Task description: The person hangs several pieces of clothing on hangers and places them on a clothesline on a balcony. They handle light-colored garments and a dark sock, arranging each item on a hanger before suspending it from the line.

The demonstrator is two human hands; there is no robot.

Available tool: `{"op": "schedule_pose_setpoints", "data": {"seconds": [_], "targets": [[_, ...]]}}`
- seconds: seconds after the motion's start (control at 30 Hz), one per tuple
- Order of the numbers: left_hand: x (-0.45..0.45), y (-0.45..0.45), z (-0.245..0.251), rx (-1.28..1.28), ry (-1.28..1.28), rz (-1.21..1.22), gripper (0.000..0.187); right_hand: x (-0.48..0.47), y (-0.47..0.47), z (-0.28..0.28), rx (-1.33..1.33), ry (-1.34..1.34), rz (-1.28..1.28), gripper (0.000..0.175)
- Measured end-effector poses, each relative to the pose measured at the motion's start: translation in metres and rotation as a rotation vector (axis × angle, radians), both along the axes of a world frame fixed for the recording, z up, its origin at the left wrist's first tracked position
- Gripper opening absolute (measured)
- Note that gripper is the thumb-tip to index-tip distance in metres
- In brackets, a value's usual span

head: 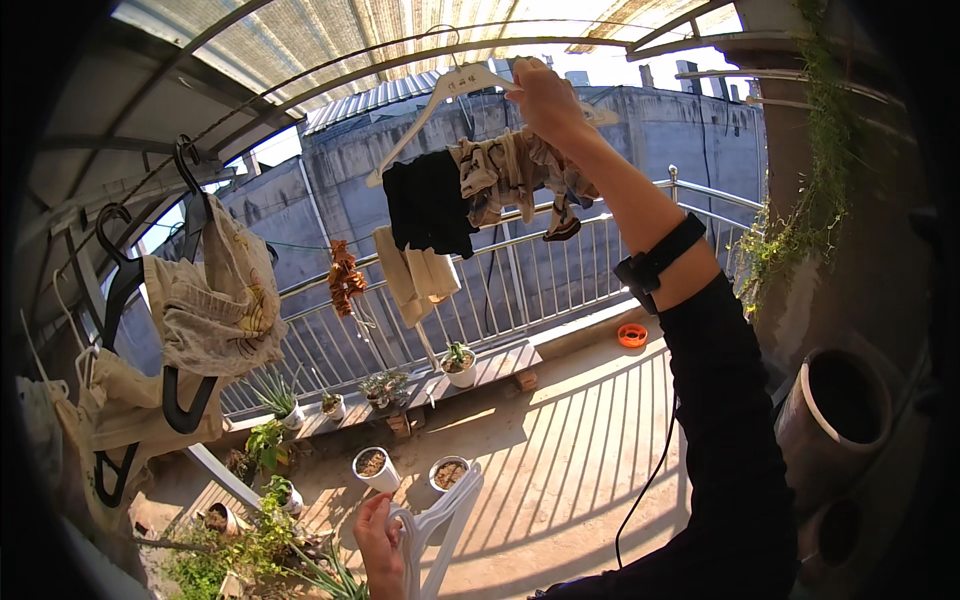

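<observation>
My right hand (544,97) is raised and closed around the upper right arm of a cream plastic clothes hanger (420,124), whose metal hook reaches the overhead line. Just beyond it hang a black cloth (427,202) and crumpled patterned garments (499,172); how they are held up is partly hidden. Low in the view, my left hand (380,536) grips several white plastic hangers (442,517) bunched together. At the left, black hangers (120,285) on the line carry a beige printed garment (225,315) and other light clothes (124,397).
A metal railing (555,262) runs behind a low bench (487,375) with potted plants. White pots (377,469) stand on the floor, with greenery at lower left. An orange dish (631,335) lies near the railing. Large pots (810,405) stand at right. A rope line (247,101) crosses overhead.
</observation>
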State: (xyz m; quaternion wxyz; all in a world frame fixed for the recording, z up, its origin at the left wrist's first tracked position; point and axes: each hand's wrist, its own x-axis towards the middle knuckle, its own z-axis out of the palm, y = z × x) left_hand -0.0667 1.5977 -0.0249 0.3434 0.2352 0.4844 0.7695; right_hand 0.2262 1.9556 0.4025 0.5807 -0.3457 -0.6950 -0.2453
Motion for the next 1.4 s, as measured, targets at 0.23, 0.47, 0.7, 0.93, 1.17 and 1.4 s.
{"op": "schedule_pose_setpoints", "data": {"seconds": [0.23, 0.47, 0.7, 0.93, 1.17, 1.4], "targets": [[-0.011, 0.02, 0.018, -0.009, 0.04, -0.059, 0.013, 0.007, 0.026, -0.043, -0.013, -0.034, 0.081, 0.02], [-0.013, 0.082, 0.061, -0.009, 0.133, -0.301, 0.016, 0.025, 0.045, -0.072, 0.102, -0.101, 0.056, 0.024], [-0.003, 0.158, 0.149, 0.078, 0.229, -0.412, 0.046, 0.025, 0.017, -0.086, 0.238, -0.128, 0.019, 0.036], [-0.004, 0.195, 0.244, 0.312, 0.305, -0.407, 0.037, -0.037, -0.064, -0.135, 0.254, -0.348, 0.33, 0.054], [-0.008, 0.215, 0.277, 0.308, 0.378, -0.493, 0.022, -0.061, -0.08, -0.134, 0.109, -0.364, 0.24, 0.018], [0.01, 0.224, 0.272, 0.356, 0.438, -0.461, 0.021, -0.038, -0.092, -0.126, -0.254, -0.269, 0.398, 0.025]]}}
